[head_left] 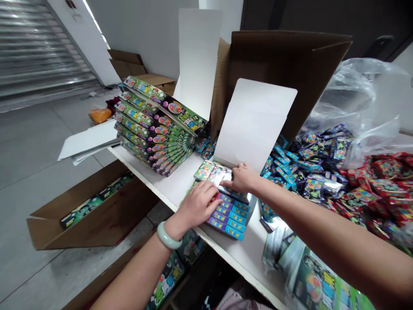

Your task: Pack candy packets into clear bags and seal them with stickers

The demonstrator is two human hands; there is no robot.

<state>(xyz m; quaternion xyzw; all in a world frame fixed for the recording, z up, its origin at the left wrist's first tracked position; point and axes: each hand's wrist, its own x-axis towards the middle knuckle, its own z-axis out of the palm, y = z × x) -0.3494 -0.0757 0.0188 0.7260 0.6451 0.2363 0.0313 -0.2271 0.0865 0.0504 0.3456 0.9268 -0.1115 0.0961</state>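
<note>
Left hand (196, 204) lay palm-down on a block of small purple-and-blue rectangular packets (227, 217), fingers flat and together, no grip. Right hand (240, 178) was curled over a row of shiny foil-wrapped multicoloured packets (213, 171), fingers slightly spread; cannot tell if it had real hold. Both packet groups sat just in front of an upright white card panel (250, 125) on a white tabletop (155, 185). (Pale green bangle (169, 236) on left wrist.)

Left of the hands: a fanned stack of green printed display boxes (158, 129). Right: a loose heap of blue foil packets (306, 159), then a heap of red packets (383, 185), with a crumpled clear plastic bag (358, 99) behind. Behind the panel stood an open brown corrugated carton (284, 73). Another lay open on the grey floor (93, 211).
</note>
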